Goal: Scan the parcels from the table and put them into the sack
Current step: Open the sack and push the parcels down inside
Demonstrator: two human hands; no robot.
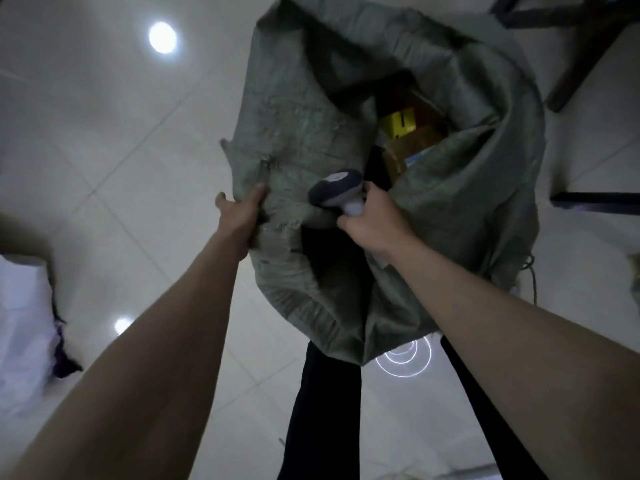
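Observation:
A large grey-green woven sack point(467, 188) stands open on the tiled floor in front of me. Inside its mouth lie several parcels, among them a yellow box point(398, 123) and brown cardboard ones point(420, 138). My left hand point(242, 216) grips the near left rim of the sack. My right hand point(372, 225) holds a handheld barcode scanner point(334, 190) with a dark head and light handle, right at the sack's near opening. Whether that hand also pinches the sack's rim is hidden.
Dark table or chair legs point(575, 64) stand at the upper right, and a dark bar point(595, 201) lies to the right of the sack. A white bag point(24, 323) sits on the floor at the left. My dark trouser legs point(322, 410) are below the sack.

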